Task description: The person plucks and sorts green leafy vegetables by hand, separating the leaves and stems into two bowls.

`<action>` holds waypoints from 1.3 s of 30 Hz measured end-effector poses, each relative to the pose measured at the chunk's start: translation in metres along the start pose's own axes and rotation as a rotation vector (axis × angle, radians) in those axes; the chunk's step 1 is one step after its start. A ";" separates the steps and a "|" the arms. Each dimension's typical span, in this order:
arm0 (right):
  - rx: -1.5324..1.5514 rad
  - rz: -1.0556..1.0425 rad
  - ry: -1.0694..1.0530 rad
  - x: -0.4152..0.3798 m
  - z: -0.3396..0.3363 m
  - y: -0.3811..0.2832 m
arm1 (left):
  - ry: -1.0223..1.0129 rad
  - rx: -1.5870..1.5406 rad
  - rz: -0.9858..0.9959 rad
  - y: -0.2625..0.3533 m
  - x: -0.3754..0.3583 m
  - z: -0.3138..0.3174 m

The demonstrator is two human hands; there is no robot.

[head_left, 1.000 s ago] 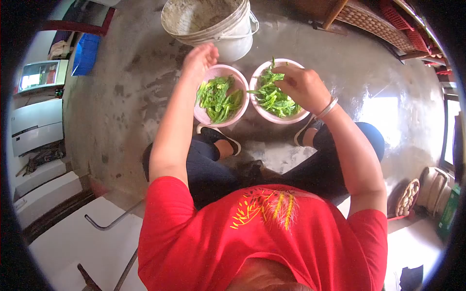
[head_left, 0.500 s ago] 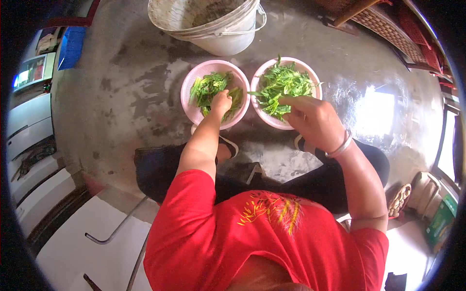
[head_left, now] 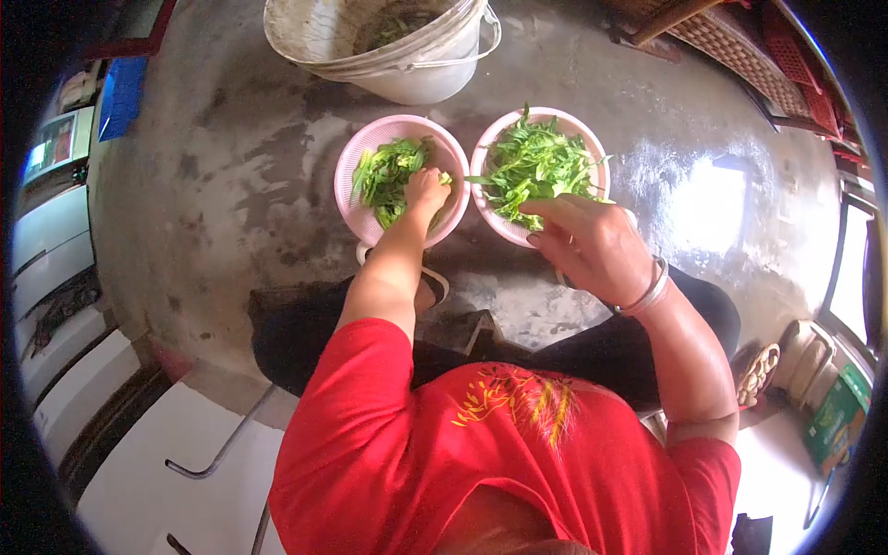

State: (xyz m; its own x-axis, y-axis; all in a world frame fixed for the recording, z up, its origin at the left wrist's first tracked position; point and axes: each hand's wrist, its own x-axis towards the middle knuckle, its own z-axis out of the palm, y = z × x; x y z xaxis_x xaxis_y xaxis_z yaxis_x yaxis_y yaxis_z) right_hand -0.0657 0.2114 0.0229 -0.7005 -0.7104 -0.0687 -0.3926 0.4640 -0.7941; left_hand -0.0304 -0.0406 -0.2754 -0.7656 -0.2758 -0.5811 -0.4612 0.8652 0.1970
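Two pink plastic baskets stand side by side on the floor. In the left basket [head_left: 346,166] lie leafy greens [head_left: 384,176], partly hidden by my left hand [head_left: 426,191]. The fingers of that hand are curled down on some greens, and a bit of green shows at the fingertips. Fuller is the right basket [head_left: 601,153], heaped with long-leaved greens [head_left: 541,162]. Over its near edge hovers my right hand [head_left: 592,242], thumb and index finger apart, nothing visible between them. A bangle circles the right wrist.
Beyond the baskets stands a large whitish bucket [head_left: 416,79] with a wire handle and some plant scraps inside. My shoes and bent legs are close on the near side. A green box [head_left: 837,421] sits at the right, woven wicker [head_left: 721,51] at upper right.
My left hand has turned slightly and gathered in among the greens. The right hand's thumb and index finger have spread a little farther apart. The view has shifted slightly.
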 end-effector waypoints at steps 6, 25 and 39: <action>-0.059 -0.083 0.066 -0.006 0.007 0.002 | 0.164 -0.408 0.098 -0.028 0.000 -0.054; 0.170 -0.034 0.236 -0.016 0.007 0.010 | -0.112 -1.509 0.413 0.106 -0.186 -0.184; 0.600 0.131 0.015 -0.029 -0.011 0.048 | -0.189 -1.238 0.561 0.145 -0.198 -0.182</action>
State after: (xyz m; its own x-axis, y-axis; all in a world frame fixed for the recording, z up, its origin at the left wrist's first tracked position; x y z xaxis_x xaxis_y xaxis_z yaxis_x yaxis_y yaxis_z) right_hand -0.0702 0.2599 -0.0065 -0.7301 -0.6582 -0.1837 0.0981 0.1651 -0.9814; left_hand -0.0272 0.0630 0.0115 -0.9542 0.1310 -0.2690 -0.2848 -0.1222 0.9508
